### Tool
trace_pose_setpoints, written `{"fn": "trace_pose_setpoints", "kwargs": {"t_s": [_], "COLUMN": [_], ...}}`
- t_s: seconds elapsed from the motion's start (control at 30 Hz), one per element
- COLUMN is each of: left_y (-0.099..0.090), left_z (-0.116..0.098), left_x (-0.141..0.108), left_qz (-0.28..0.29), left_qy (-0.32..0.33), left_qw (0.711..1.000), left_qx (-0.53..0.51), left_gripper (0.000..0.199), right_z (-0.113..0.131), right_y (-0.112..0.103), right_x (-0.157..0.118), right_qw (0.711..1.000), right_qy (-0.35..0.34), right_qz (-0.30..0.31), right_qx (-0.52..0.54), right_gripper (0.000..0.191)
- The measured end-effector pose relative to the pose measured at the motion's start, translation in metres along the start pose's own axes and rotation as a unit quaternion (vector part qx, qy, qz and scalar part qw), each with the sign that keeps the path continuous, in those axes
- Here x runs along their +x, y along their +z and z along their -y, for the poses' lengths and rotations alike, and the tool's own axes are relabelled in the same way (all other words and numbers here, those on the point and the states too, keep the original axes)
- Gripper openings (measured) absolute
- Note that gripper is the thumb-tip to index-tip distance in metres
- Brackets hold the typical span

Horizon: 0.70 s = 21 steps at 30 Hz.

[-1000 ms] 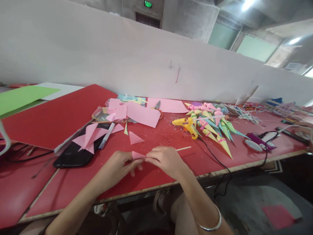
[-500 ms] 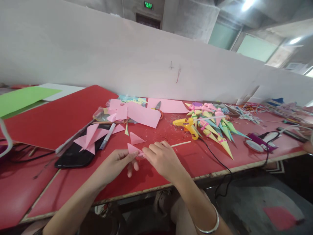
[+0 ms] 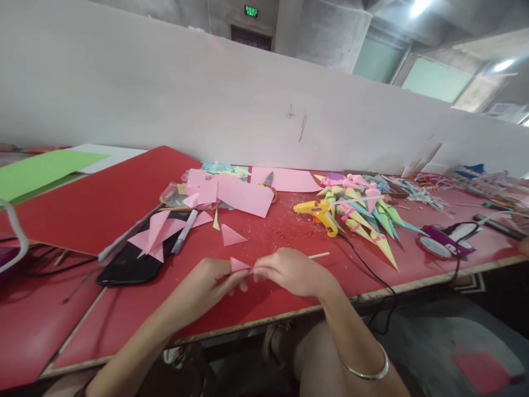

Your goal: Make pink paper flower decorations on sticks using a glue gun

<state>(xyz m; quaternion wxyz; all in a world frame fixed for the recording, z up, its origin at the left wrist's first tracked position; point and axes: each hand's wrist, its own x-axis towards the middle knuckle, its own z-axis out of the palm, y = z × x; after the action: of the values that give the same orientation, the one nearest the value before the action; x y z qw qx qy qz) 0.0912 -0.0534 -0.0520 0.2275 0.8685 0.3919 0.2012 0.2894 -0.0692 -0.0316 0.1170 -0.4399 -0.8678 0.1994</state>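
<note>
A small pink paper piece (image 3: 238, 264) is pinched in my left hand (image 3: 217, 278), its pointed end reaching toward the right. My right hand (image 3: 289, 271) has its fingertips pressed together at that pointed end. A thin pale stick (image 3: 320, 255) lies beyond my right hand, partly hidden by it. Just above my hands, a loose pink triangle (image 3: 232, 235) rests on the red table (image 3: 264, 300).
A yellow glue gun (image 3: 318, 212) with a black cord lies by a pile of coloured paper cones (image 3: 363, 207). Scissors (image 3: 270, 184) and pink sheets (image 3: 246, 194) are at the back. A black phone-like object (image 3: 128, 267), pink pieces and a marker (image 3: 183, 231) lie left.
My right hand has shifted right and turned, its fingers now pointing left. My left hand has moved slightly right, and less of the held pink paper shows.
</note>
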Motion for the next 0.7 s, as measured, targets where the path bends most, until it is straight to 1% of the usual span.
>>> {"fn": "trace_pose_setpoints", "kwargs": {"t_s": [0.07, 0.13, 0.17, 0.23, 0.3, 0.33, 0.4, 0.47, 0.53, 0.6, 0.67, 0.7], "left_y": [0.004, 0.008, 0.009, 0.010, 0.008, 0.006, 0.001, -0.004, -0.009, -0.011, -0.011, -0.009], "left_z": [0.003, 0.007, 0.009, 0.011, 0.012, 0.012, 0.011, 0.009, 0.006, 0.004, 0.003, 0.004], "left_x": [0.001, 0.000, 0.000, -0.001, -0.003, -0.003, -0.004, -0.004, -0.004, -0.003, -0.002, -0.001], "left_qz": [-0.019, -0.035, -0.041, -0.054, -0.062, -0.063, -0.057, -0.035, 0.009, 0.051, 0.067, 0.063], "left_qy": [0.079, 0.162, 0.192, 0.230, 0.239, 0.230, 0.185, 0.101, 0.008, -0.052, -0.062, -0.054], "left_qw": [0.991, 0.968, 0.956, 0.940, 0.934, 0.938, 0.958, 0.986, 0.999, 0.996, 0.994, 0.996], "left_qx": [0.104, 0.188, 0.216, 0.248, 0.257, 0.251, 0.211, 0.131, 0.030, -0.047, -0.064, -0.046], "left_gripper": [0.043, 0.043, 0.043, 0.040, 0.036, 0.035, 0.033, 0.035, 0.038, 0.039, 0.039, 0.039], "right_z": [-0.004, -0.007, -0.008, -0.007, -0.003, -0.001, 0.004, 0.007, 0.008, 0.008, 0.007, 0.007], "right_y": [-0.002, -0.001, 0.001, 0.003, 0.006, 0.007, 0.009, 0.012, 0.015, 0.019, 0.020, 0.021], "right_x": [0.000, 0.000, 0.000, 0.000, 0.000, 0.000, 0.000, 0.002, 0.005, 0.007, 0.007, 0.006], "right_qw": [0.999, 0.999, 0.998, 0.999, 1.000, 1.000, 0.996, 0.986, 0.972, 0.968, 0.975, 0.979], "right_qy": [-0.018, -0.024, -0.021, -0.007, 0.010, 0.014, 0.005, -0.031, -0.070, -0.084, -0.073, -0.060], "right_qz": [0.023, 0.047, 0.055, 0.053, 0.021, -0.003, -0.056, -0.099, -0.123, -0.120, -0.096, -0.084], "right_qx": [0.014, 0.012, 0.009, 0.004, -0.002, -0.013, -0.063, -0.133, -0.187, -0.201, -0.187, -0.175], "right_gripper": [0.030, 0.033, 0.034, 0.035, 0.032, 0.029, 0.024, 0.022, 0.022, 0.022, 0.024, 0.026]}}
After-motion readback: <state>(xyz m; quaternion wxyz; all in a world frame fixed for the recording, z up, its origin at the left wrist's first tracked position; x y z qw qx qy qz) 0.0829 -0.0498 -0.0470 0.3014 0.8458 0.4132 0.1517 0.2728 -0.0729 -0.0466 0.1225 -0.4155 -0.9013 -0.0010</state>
